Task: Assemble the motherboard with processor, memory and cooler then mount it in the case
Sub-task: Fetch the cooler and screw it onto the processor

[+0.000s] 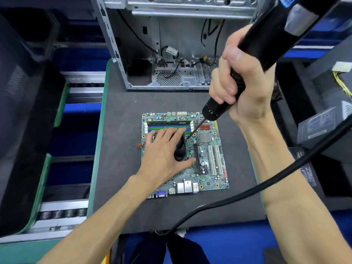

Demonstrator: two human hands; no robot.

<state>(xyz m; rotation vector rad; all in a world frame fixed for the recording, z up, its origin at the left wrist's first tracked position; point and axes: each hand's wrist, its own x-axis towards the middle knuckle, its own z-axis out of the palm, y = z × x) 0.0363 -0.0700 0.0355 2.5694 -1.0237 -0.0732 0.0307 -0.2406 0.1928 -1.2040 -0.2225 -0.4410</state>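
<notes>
Left hand (pixel 163 149) lay flat mid-frame, palm down, fingers spread and pointing toward the upper right, thumb stuck out to the right, bare forearm running in from the lower left. Right hand (pixel 242 79) sat higher, upper right of center, fingers wrapped in a tight fist, wrist bent, forearm coming up from the lower right corner.

Right hand (pixel 245 80) drives screwdriver (pixel 270 44) into cooler (pixel 181 149) under left hand (pixel 163 151).

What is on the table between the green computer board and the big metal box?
Nothing: in the head view, only bare dark grey table mat lies between the green motherboard and the open silver metal computer case.
</notes>
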